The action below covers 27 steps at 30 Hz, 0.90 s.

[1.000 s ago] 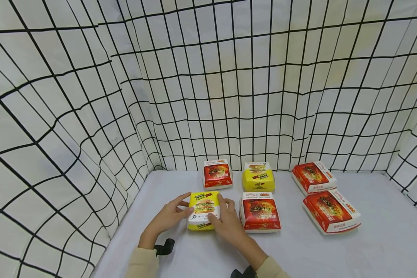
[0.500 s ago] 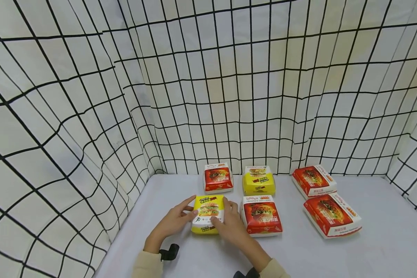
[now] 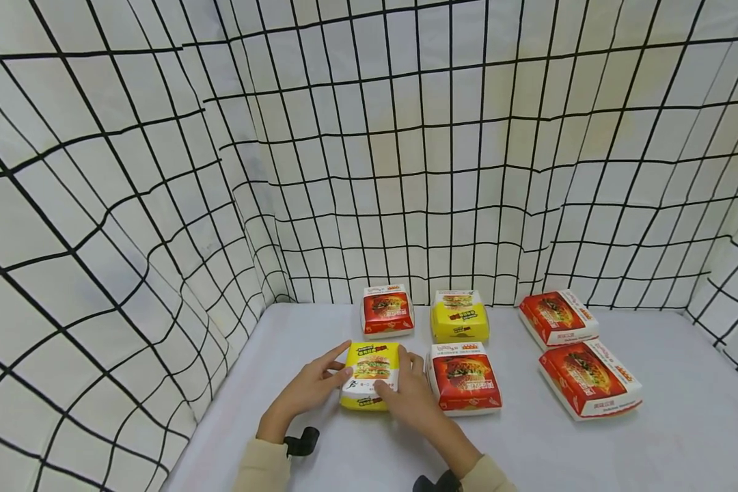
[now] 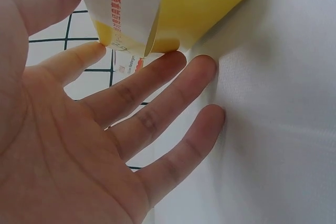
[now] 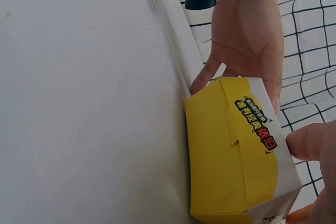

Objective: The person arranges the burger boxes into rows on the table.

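Observation:
A yellow and white burger box (image 3: pixel 372 372) with a burger picture lies on the white table, between both hands. My left hand (image 3: pixel 310 393) touches its left side; the thumb lies at the top edge and the index finger reaches the far corner. In the left wrist view the left fingers (image 4: pixel 149 121) are spread and nearly straight, some tips against the box. From the right, my right hand (image 3: pixel 415 396) holds the box, thumb on its top and fingers at its right side. The right wrist view shows the box's yellow side (image 5: pixel 215 150) with the right thumb (image 5: pixel 304 142) on top.
A red burger box (image 3: pixel 465 378) sits just right of the right hand. Behind stand another red box (image 3: pixel 387 311) and a yellow box (image 3: pixel 459 316). Two more red boxes (image 3: pixel 556 318) lie at the right. Black netting (image 3: pixel 406 171) over white sheeting encloses the table (image 3: pixel 529 451).
Both hands have moved the yellow burger box slightly right, closer to the red box beside it. It has hardly moved over the last half second. The view has shifted a little.

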{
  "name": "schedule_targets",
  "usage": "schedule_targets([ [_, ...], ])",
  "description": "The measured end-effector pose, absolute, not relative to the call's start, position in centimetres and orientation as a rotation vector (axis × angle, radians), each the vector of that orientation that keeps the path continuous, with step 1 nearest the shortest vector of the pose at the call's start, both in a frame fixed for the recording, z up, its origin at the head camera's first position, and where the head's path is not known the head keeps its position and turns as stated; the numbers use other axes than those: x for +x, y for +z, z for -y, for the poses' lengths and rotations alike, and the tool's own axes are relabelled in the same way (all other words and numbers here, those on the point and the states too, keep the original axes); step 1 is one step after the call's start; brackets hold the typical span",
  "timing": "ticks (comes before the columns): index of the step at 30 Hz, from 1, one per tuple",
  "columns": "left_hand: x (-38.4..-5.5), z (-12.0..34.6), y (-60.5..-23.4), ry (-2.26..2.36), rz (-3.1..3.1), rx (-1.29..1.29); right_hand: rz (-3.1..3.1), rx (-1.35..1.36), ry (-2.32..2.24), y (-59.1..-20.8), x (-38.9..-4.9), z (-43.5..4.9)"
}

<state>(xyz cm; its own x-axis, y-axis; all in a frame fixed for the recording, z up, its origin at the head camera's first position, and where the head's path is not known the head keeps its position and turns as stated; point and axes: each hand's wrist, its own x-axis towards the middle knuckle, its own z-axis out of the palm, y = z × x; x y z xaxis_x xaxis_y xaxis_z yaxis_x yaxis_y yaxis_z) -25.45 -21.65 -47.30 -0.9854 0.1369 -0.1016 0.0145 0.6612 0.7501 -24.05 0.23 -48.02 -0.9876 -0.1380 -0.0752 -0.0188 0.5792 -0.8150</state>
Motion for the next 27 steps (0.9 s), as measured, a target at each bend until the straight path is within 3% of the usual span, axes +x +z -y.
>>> schedule_targets([
  [27, -25.53, 21.28, -47.51, 1.238, -2.702, 0.137, -2.724, -0.087, -1.320, -47.69, -23.94, -0.39],
])
